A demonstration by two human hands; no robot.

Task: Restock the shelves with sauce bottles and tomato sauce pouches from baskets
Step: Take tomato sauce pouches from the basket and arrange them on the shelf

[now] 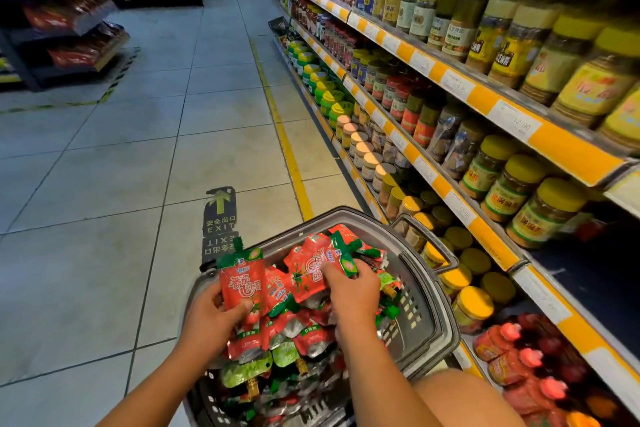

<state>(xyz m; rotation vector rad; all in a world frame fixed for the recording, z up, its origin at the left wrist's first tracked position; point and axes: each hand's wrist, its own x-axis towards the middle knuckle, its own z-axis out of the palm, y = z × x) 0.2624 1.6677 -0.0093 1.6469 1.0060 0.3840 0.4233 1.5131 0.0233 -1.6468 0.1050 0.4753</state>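
A grey plastic basket (426,333) sits low in front of me, heaped with red and green tomato sauce pouches (294,340). My left hand (211,319) grips one upright red pouch (242,282) at the basket's left rim. My right hand (353,291) pinches other pouches (311,267) lifted above the heap near the middle. Red-capped sauce bottles (512,354) lie on the lowest shelf at the right, beside the basket.
Tall shelves (498,104) with yellow price strips run along the right, packed with jars and bottles. A tiled aisle floor (138,166) stretches ahead with a yellow line and an EXIT sticker (220,218). Another shelf unit (69,28) stands far left. My knee (464,399) is at the bottom right.
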